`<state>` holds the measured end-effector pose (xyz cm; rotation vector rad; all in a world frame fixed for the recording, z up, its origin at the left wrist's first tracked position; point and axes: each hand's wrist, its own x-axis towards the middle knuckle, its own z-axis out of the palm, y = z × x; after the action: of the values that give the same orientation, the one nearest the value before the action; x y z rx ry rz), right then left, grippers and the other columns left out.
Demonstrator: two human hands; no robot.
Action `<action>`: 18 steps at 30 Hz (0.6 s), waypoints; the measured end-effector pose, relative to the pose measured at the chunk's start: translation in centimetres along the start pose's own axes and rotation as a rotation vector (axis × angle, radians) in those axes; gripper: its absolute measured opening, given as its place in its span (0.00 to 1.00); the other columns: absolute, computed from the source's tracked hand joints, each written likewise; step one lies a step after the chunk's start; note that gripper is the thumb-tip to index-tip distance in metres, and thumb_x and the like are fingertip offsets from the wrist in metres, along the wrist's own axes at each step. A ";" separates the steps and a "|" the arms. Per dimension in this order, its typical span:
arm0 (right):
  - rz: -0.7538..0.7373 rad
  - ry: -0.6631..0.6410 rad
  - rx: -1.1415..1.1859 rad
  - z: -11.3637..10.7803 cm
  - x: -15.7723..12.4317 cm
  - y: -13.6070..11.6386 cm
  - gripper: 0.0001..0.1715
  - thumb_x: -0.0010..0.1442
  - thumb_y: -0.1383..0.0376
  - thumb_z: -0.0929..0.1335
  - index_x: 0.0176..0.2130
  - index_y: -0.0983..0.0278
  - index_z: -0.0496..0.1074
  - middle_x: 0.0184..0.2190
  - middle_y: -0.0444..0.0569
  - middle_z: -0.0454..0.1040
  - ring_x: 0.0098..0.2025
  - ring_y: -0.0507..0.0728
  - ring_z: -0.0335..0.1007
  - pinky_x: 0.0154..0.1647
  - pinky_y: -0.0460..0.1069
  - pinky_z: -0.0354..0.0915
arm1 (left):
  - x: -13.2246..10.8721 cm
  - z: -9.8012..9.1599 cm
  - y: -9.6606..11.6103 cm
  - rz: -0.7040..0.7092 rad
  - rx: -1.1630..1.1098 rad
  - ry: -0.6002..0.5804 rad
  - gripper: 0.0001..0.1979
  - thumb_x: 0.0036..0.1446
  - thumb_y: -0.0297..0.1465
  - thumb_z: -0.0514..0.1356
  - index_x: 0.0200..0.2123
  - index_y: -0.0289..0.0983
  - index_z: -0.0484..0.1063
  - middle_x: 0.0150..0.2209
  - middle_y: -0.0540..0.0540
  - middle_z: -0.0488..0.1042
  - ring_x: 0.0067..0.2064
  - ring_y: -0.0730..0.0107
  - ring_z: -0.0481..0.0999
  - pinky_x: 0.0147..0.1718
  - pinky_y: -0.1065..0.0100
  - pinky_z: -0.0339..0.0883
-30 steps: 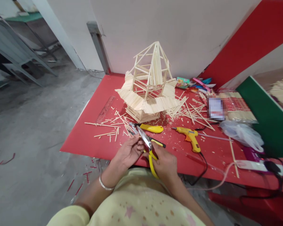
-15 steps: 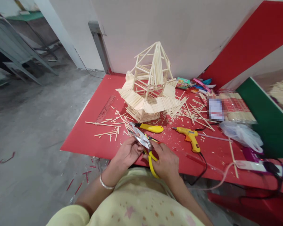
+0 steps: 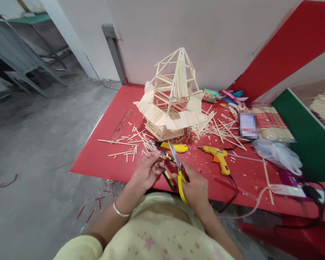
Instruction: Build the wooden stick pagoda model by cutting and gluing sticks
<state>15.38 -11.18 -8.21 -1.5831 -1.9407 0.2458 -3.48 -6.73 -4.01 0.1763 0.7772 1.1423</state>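
My right hand (image 3: 195, 185) is closed round the yellow handles of a pair of scissors (image 3: 180, 173), whose metal blades point away from me. My left hand (image 3: 148, 171) has its thumb and fingertips pinched together just left of the blades; whatever is between them is too small to name. Under and between the hands lies a tool with black-and-yellow handles (image 3: 168, 179), partly covered. Just beyond the scissors rests a yellow utility knife (image 3: 176, 147). Behind it stands a tower-like model of thin wooden sticks (image 3: 176, 97) with a flared, slatted skirt.
Loose wooden sticks (image 3: 124, 153) litter the red tabletop (image 3: 97, 159). A clear ruler (image 3: 121, 125) lies at left. At right are a yellow glue gun (image 3: 218, 158) with its cord, a plastic bag (image 3: 277, 155), packed sticks (image 3: 273, 124) and a white power strip (image 3: 289, 190).
The scissors have swung away from my left hand to the right, their blades now pointing forward. My left hand stays pinched in nearly the same spot. The black-and-yellow handles below show more.
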 end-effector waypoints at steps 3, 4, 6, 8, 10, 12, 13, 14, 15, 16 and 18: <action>-0.004 0.017 -0.020 -0.6 0.3 -0.2 0.26 0.62 0.55 0.67 0.56 0.64 0.70 0.45 0.54 0.79 0.40 0.57 0.77 0.44 0.49 0.68 | -0.1 -0.1 0.1 0.151 0.126 -0.018 0.13 0.47 0.29 0.72 0.33 0.33 0.72 0.26 0.48 0.76 0.24 0.77 0.74 0.17 0.81 0.63; -0.006 0.018 -0.020 -0.7 0.4 -0.4 0.26 0.62 0.55 0.67 0.56 0.64 0.70 0.45 0.54 0.79 0.40 0.57 0.77 0.44 0.49 0.68 | 0.0 -0.1 0.1 0.191 0.161 -0.019 0.14 0.46 0.29 0.72 0.34 0.33 0.73 0.26 0.48 0.76 0.24 0.76 0.74 0.17 0.80 0.65; -0.009 0.013 -0.006 -0.9 0.5 -0.7 0.26 0.62 0.54 0.67 0.56 0.64 0.70 0.45 0.54 0.79 0.40 0.57 0.77 0.44 0.49 0.68 | 0.1 -0.3 0.0 0.243 0.221 -0.008 0.15 0.44 0.29 0.73 0.35 0.32 0.75 0.26 0.47 0.77 0.24 0.76 0.75 0.19 0.78 0.67; -0.001 -0.009 0.019 -0.9 0.5 -1.0 0.28 0.62 0.53 0.68 0.56 0.63 0.70 0.45 0.54 0.79 0.40 0.56 0.77 0.43 0.48 0.68 | 0.2 -0.6 -0.1 0.262 0.264 0.015 0.17 0.42 0.29 0.74 0.36 0.32 0.76 0.27 0.46 0.78 0.23 0.76 0.75 0.20 0.78 0.67; 0.015 -0.058 0.036 -1.1 0.4 -1.3 0.30 0.60 0.51 0.68 0.57 0.62 0.69 0.45 0.52 0.78 0.41 0.56 0.76 0.43 0.48 0.68 | 0.2 -0.8 -0.2 0.264 0.290 0.034 0.17 0.42 0.30 0.74 0.36 0.32 0.77 0.26 0.46 0.78 0.23 0.76 0.75 0.19 0.78 0.67; 0.025 -0.105 0.025 -1.3 0.4 -1.5 0.33 0.59 0.48 0.69 0.58 0.61 0.68 0.45 0.51 0.78 0.41 0.57 0.75 0.42 0.48 0.67 | 0.3 -0.9 -0.2 0.268 0.299 0.041 0.16 0.41 0.31 0.74 0.34 0.32 0.77 0.25 0.46 0.78 0.23 0.75 0.75 0.19 0.78 0.66; 0.024 -0.125 0.006 -1.4 0.5 -1.7 0.35 0.58 0.47 0.69 0.59 0.61 0.67 0.44 0.51 0.77 0.41 0.57 0.74 0.42 0.49 0.66 | 0.3 -0.9 -0.3 0.267 0.301 0.038 0.15 0.41 0.31 0.74 0.33 0.32 0.77 0.24 0.46 0.78 0.22 0.75 0.75 0.18 0.78 0.66; 0.018 -0.138 -0.023 -1.5 0.5 -1.8 0.35 0.58 0.47 0.69 0.59 0.60 0.67 0.44 0.51 0.77 0.41 0.58 0.73 0.41 0.49 0.65 | 0.3 -0.8 -0.3 0.267 0.301 0.034 0.15 0.42 0.32 0.74 0.32 0.32 0.77 0.23 0.47 0.77 0.22 0.75 0.74 0.18 0.78 0.65; 0.009 -0.146 -0.062 -1.6 0.5 -1.8 0.35 0.58 0.47 0.69 0.59 0.60 0.66 0.43 0.51 0.76 0.41 0.58 0.73 0.40 0.49 0.65 | 0.3 -0.8 -0.3 0.266 0.302 0.030 0.15 0.42 0.32 0.74 0.32 0.32 0.77 0.22 0.47 0.77 0.21 0.75 0.74 0.18 0.78 0.65; -0.002 -0.148 -0.105 -1.6 0.5 -1.9 0.35 0.58 0.47 0.68 0.60 0.59 0.66 0.42 0.50 0.76 0.41 0.58 0.73 0.39 0.48 0.63 | 0.3 -0.8 -0.4 0.267 0.304 0.024 0.15 0.42 0.33 0.73 0.32 0.32 0.77 0.21 0.47 0.76 0.20 0.75 0.73 0.18 0.77 0.64; -0.023 -0.141 -0.190 -1.5 0.4 -1.9 0.34 0.59 0.49 0.68 0.60 0.58 0.66 0.40 0.50 0.75 0.40 0.58 0.72 0.36 0.48 0.61 | 0.3 -0.7 -0.4 0.280 0.310 0.014 0.15 0.42 0.33 0.73 0.32 0.32 0.77 0.20 0.47 0.76 0.18 0.76 0.71 0.17 0.77 0.64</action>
<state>14.58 -11.65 -5.93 -1.7027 -2.1435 0.1705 -3.57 -6.85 -4.89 0.5508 0.9611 1.2815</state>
